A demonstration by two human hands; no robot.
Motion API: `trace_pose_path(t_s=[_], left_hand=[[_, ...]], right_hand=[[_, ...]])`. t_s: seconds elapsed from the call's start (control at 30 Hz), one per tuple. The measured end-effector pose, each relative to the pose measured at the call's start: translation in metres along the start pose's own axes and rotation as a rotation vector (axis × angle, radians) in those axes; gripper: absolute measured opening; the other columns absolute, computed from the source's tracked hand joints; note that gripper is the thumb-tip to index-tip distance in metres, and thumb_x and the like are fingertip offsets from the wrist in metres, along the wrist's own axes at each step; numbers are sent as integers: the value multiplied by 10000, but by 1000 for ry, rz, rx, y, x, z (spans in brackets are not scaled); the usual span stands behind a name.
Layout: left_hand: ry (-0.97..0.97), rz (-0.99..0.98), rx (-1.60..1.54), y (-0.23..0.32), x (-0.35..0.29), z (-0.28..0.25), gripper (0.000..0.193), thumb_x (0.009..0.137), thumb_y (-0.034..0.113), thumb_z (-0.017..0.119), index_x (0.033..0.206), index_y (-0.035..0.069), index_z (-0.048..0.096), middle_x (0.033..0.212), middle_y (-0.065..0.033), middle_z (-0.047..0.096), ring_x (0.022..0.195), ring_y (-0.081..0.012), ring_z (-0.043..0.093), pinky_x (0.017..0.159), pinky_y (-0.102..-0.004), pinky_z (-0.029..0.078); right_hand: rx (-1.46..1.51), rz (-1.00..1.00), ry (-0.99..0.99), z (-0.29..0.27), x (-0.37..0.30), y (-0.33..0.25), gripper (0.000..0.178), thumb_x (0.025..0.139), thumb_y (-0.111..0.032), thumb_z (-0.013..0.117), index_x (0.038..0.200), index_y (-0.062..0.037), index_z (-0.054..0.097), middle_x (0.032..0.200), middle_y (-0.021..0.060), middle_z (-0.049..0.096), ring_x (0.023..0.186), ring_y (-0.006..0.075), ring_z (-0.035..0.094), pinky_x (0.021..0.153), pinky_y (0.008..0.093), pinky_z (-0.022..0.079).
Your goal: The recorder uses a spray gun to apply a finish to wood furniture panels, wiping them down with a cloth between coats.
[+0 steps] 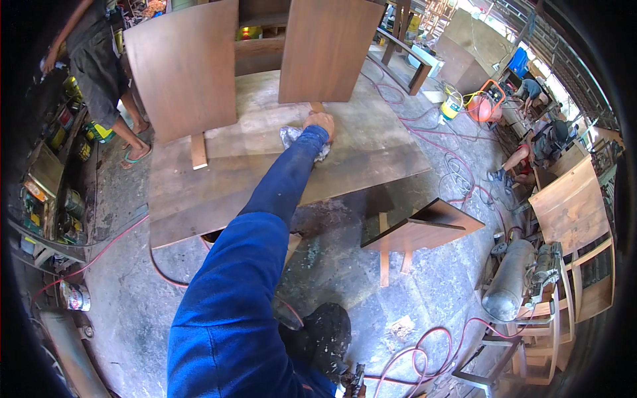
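My left arm, in a blue sleeve, reaches out over a large wooden board. My left hand (321,123) is closed around the short wooden strip (316,106) that sticks out below the brown panel (326,53). Beneath my wrist lies a crumpled whitish rag or sheet (290,136), partly covered by the arm. A second brown panel (182,73), with its own wooden strip (199,151), stands to the left on the board (232,179). My right hand does not show. At the bottom edge appears part of a dark metal tool (353,381), its kind unclear.
A smaller panel piece (424,229) stands on strips at right. A red hose (424,358) loops over the floor. A metal tank (509,278) and chair frames (590,265) line the right. One person (103,60) stands far left; others work far right.
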State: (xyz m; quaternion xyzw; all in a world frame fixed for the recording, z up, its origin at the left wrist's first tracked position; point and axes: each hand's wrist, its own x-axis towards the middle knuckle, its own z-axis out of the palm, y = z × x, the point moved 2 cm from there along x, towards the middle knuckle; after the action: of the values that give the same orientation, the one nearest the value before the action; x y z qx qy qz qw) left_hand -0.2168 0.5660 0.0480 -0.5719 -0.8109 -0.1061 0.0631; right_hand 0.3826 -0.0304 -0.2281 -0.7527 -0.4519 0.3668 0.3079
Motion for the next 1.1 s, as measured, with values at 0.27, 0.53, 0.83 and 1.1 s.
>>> trace_pose_path(t_s=[0.27,0.53,0.83,1.1], left_hand=[[172,-346,54,-164,-188,-102,210,832,276,664,829,85,751,845,-150,726,796,-300,722,707,-417,580],[96,-425,79,-270,-200,-59,245,873,287,622,931,88,751,964,-156,730,903,-293,721,780,-414,581],[135,-374,44,-218,-247,-70,273,930,199,500,941,132,763,923,-101,744,861,-265,732,690,-413,594],[83,-72,262,-193,-321,-108,240,916,195,507,921,138,740,886,-79,740,824,-241,733,656,-379,585]], right_hand=[[-18,86,-213,-6,-17,34,472,853,-304,719,1109,81,624,956,174,674,878,228,636,791,356,502],[283,263,-60,-12,-8,22,432,858,-324,760,1044,44,631,794,62,655,661,148,613,594,299,524],[639,-164,-350,-61,12,-205,367,912,-235,702,1169,-1,585,946,115,670,874,179,629,679,330,508],[-120,-1108,152,-23,-76,-482,384,882,-264,754,1048,59,628,811,100,665,757,135,595,695,316,496]])
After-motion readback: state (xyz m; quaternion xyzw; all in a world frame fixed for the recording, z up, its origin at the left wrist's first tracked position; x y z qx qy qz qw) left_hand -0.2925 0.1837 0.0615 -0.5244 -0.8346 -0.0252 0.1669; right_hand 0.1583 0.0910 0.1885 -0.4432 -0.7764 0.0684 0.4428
